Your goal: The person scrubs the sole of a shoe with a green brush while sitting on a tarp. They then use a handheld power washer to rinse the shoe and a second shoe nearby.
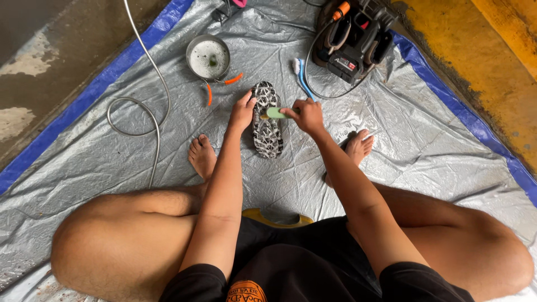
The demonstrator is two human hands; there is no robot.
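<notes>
Silver-grey crinkled tarpaulin (391, 145), edged in blue, covers the concrete floor where a person sits barefoot with knees spread. The left hand (241, 113) is clamped on the side of a shoe (267, 126) turned sole-up, its black-and-white lugged tread lying between the two hands. The right hand (306, 116) is closed around a green brush (274, 113), whose head rests across the sole. Just beyond the left hand stands a round metal bowl (208, 58) of cloudy water, with two orange sticks (221, 86) beside it. A blue-and-white toothbrush (302, 78) lies just past the right hand, and farther out sits a black power tool (355, 39) with a looping cord. A grey hose (146, 112) coils well to the outer side of the left hand. Open tarpaulin spreads to the right of the right hand up to the blue border.
</notes>
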